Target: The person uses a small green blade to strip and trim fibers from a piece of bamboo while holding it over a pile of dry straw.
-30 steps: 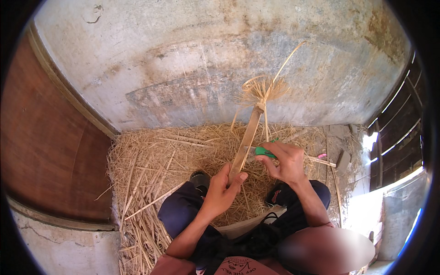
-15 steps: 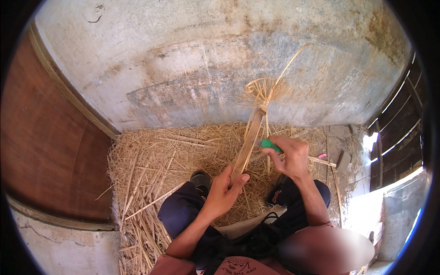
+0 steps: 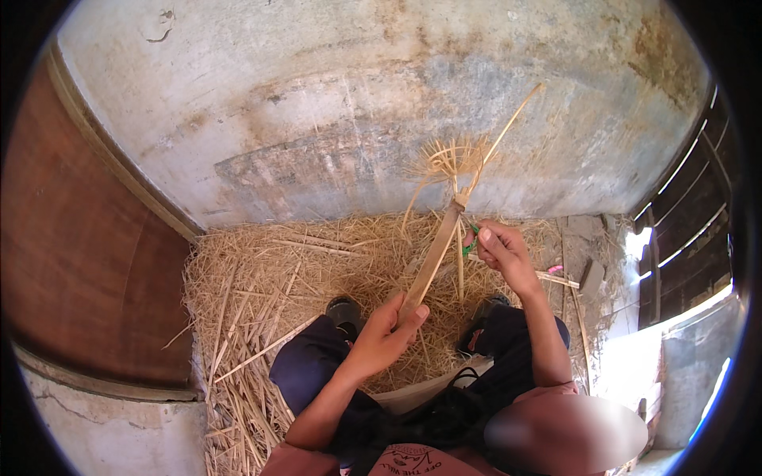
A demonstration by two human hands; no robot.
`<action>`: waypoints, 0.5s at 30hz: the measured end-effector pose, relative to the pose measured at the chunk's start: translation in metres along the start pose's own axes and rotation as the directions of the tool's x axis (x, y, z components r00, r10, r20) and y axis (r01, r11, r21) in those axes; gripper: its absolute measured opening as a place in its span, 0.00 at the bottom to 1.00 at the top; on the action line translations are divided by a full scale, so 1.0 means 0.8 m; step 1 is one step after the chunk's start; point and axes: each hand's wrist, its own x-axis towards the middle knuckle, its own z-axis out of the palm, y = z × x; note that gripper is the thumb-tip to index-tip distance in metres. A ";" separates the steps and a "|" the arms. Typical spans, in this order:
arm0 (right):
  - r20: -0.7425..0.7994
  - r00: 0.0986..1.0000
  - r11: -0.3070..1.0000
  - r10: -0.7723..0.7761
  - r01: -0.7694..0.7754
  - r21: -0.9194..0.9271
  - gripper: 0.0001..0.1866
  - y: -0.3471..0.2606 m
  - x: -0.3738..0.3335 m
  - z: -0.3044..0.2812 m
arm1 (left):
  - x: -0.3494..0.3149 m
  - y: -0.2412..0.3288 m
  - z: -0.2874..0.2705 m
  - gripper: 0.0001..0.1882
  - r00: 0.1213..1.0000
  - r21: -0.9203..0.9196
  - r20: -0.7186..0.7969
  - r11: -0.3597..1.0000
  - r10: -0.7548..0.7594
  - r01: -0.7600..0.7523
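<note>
My left hand (image 3: 384, 336) is closed around the near end of a flat bamboo strip (image 3: 433, 260), which slants up and away from me. At its far end a tuft of thin curled shavings (image 3: 451, 157) fans out, with one longer sliver (image 3: 513, 125) pointing up to the right. My right hand (image 3: 506, 255) is closed on a green-handled knife (image 3: 469, 247), held just right of the strip near its far part. The blade is hard to make out. A narrow pale sliver hangs down beside the strip.
Straw-like shavings (image 3: 270, 262) cover the floor, with longer split sticks (image 3: 238, 412) at the left. A stained wall (image 3: 317, 119) rises ahead. A brown door panel (image 3: 95, 238) stands left. A grey block (image 3: 592, 276) and a slatted dark wall (image 3: 690, 222) are at the right.
My right hand has moved forward along the strip with the knife, which has turned in its grip. The shavings at the far end have shifted, and one now curls down to the left.
</note>
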 end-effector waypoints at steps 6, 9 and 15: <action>-0.055 0.989 0.987 -0.137 0.132 -0.086 0.17 -0.003 -0.001 0.011 | 0.005 0.004 0.010 0.18 0.967 0.376 -0.138 0.914 0.215 -0.149; -0.107 0.984 0.978 -0.141 0.122 -0.168 0.16 -0.006 -0.004 0.015 | 0.003 0.016 0.018 0.19 0.971 0.409 -0.169 0.908 0.171 -0.089; -0.124 0.967 0.939 -0.224 0.180 -0.294 0.16 -0.013 -0.010 0.026 | 0.009 0.008 0.020 0.19 0.978 0.331 -0.122 0.936 0.171 -0.122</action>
